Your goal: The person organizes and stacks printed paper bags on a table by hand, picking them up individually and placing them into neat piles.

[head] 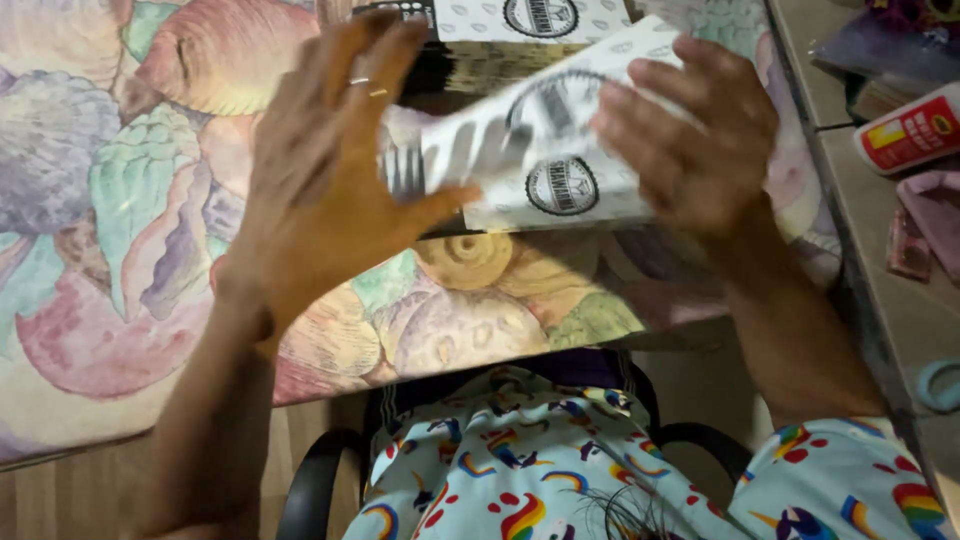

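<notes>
Both my hands hold a white cardboard box (545,150) with black round emblems, tilted above a table covered in a pastel shell-pattern cloth (120,200). My left hand (325,165), a ring on one finger, presses the box's left side, thumb underneath. My right hand (690,135) grips the right side, fingers spread over the top. A second box with the same print (530,25) stands just behind, at the top edge of view.
To the right, a grey side surface (900,290) carries a white bottle with a red label (910,130), pink cloth (935,215) and a pale blue ring (940,385). Below, a black chair (320,480) and my rainbow-print clothing (520,460) show.
</notes>
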